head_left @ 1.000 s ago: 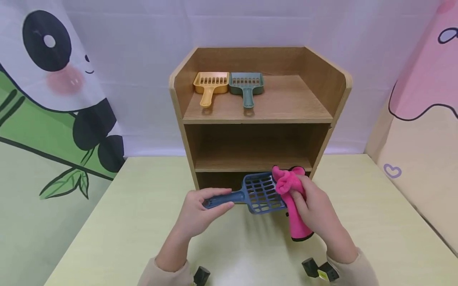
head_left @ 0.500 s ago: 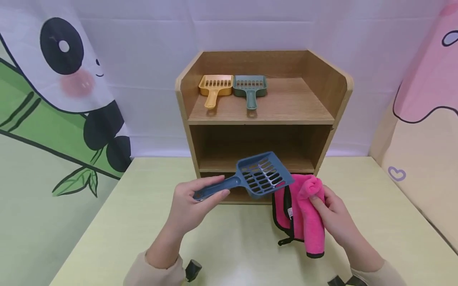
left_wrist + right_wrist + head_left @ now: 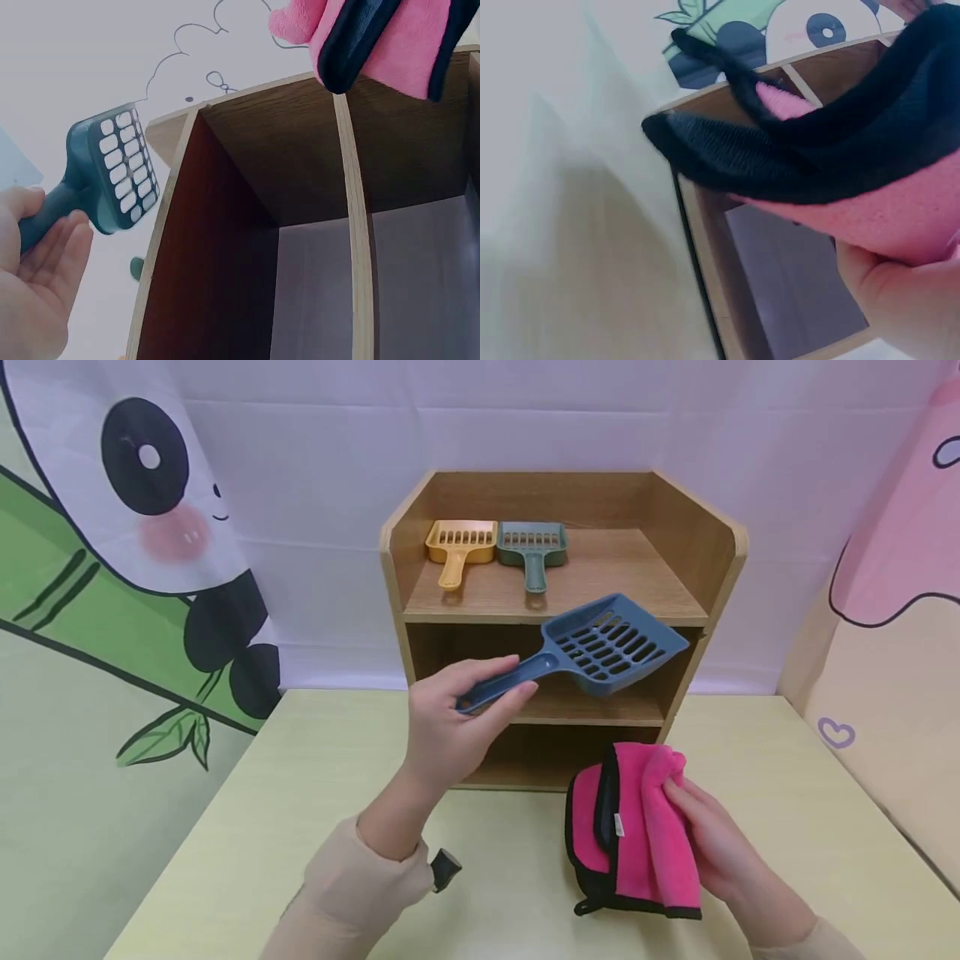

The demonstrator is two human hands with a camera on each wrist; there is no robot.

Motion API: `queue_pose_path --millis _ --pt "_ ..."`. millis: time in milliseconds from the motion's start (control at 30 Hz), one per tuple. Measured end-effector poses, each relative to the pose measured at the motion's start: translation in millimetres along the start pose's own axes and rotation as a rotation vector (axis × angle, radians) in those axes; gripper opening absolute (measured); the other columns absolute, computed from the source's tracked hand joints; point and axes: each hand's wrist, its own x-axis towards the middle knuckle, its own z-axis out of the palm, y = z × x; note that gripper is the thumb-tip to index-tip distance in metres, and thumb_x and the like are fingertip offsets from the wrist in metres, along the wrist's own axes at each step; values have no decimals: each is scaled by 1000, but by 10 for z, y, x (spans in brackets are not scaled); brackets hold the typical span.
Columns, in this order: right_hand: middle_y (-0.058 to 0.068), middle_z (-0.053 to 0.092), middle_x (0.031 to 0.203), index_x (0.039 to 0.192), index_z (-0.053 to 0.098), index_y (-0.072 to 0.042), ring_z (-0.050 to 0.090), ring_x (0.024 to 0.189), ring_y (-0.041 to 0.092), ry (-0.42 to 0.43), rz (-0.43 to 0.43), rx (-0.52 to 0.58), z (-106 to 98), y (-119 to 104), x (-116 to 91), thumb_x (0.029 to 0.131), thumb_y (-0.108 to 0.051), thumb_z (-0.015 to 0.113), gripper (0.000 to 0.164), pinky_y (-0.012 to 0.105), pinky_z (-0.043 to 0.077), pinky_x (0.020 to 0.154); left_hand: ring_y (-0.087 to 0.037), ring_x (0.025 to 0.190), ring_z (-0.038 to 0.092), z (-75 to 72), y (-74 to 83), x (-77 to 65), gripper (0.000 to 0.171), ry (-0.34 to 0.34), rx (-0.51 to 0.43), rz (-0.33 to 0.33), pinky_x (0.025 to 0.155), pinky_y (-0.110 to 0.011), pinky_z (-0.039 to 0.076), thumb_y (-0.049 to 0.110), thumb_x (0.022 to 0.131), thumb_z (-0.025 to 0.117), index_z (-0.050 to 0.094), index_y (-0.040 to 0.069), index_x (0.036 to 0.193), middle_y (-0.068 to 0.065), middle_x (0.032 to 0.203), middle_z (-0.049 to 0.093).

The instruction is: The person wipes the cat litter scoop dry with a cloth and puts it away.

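Observation:
My left hand [image 3: 457,718] grips the handle of a blue slotted litter scoop [image 3: 611,647], raised in front of the shelf with its head tilted up to the right. In the left wrist view the scoop [image 3: 124,165] stands left of the shelf, its handle between thumb and fingers. My right hand [image 3: 708,835] pinches a pink cloth [image 3: 637,835] with black edging and a small white label, hanging low over the table at the right. The right wrist view shows the cloth [image 3: 885,202] close up, with the thumb pressed against it. Scoop and cloth are apart.
A wooden shelf unit [image 3: 693,577] with several levels stands at the back of the table [image 3: 330,777]. On its top level, a yellow scoop [image 3: 461,545] and a green scoop [image 3: 532,547] lie side by side at the left. Printed fabric hangs behind and on both sides.
The scoop has come away from the cloth and risen up and to the right with my left hand. My right hand has moved lower and to the right, and the cloth hangs more unfolded.

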Motion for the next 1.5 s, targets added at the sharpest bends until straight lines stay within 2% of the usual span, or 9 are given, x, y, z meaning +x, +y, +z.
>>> queue_pose_path --millis 267,467,600,733,867,1000,1100,1233,1500 --pt "-7 57 110 134 34 -29 58 102 9 -68 58 43 -41 101 17 101 -42 35 36 26 52 88 -18 76 67 355 -5 306 27 26 278 78 72 -21 56 14 79 77 71 -5 97 -14 87 72" --pt "-8 59 108 125 44 -32 58 100 9 -161 199 205 -72 188 29 99 -51 33 34 27 51 88 -16 74 63 596 -11 460 27 -33 474 -7 71 -19 55 21 85 71 71 -2 100 -11 89 72" --pt "-7 63 105 124 49 -29 61 97 10 -168 291 271 -99 263 55 94 -62 34 47 28 50 87 -15 79 60 634 30 502 39 -145 437 -151 70 -18 53 27 85 71 65 -1 113 -11 100 70" --pt "-5 61 108 143 24 -24 59 99 12 -90 299 232 -137 319 89 88 -71 35 73 30 50 89 -16 91 60 530 87 442 52 -240 314 -222 76 -18 54 25 84 73 57 -1 125 -12 113 66" --pt "0 56 113 147 7 -20 57 103 17 -38 289 133 -186 336 97 93 -63 38 76 37 51 91 -19 102 63 386 95 339 43 -243 320 -13 84 -22 54 14 85 70 59 -3 123 -14 116 65" --pt "11 48 125 150 4 -16 55 105 23 104 246 -76 -198 341 103 95 -41 51 76 41 53 88 -21 105 66 336 55 329 30 -211 456 296 94 -23 49 11 87 67 65 -4 113 -16 112 68" --pt "19 43 132 150 7 -13 55 105 27 190 234 -190 -208 354 103 92 -29 56 78 43 54 84 -21 101 67 365 21 364 25 -189 540 440 94 -23 49 12 88 67 68 -3 108 -15 107 70" --pt "19 50 125 149 12 -6 58 98 24 231 222 -268 -250 371 88 93 -21 53 71 39 55 81 -19 98 68 449 -25 409 23 -169 617 527 93 -23 49 14 90 64 70 -2 105 -13 103 71" --pt "7 60 104 145 23 -1 59 88 19 282 213 -272 -288 376 53 96 -19 40 55 34 52 77 -16 92 69 645 -116 496 18 -81 746 562 89 -23 52 12 93 58 72 1 98 -8 98 73"
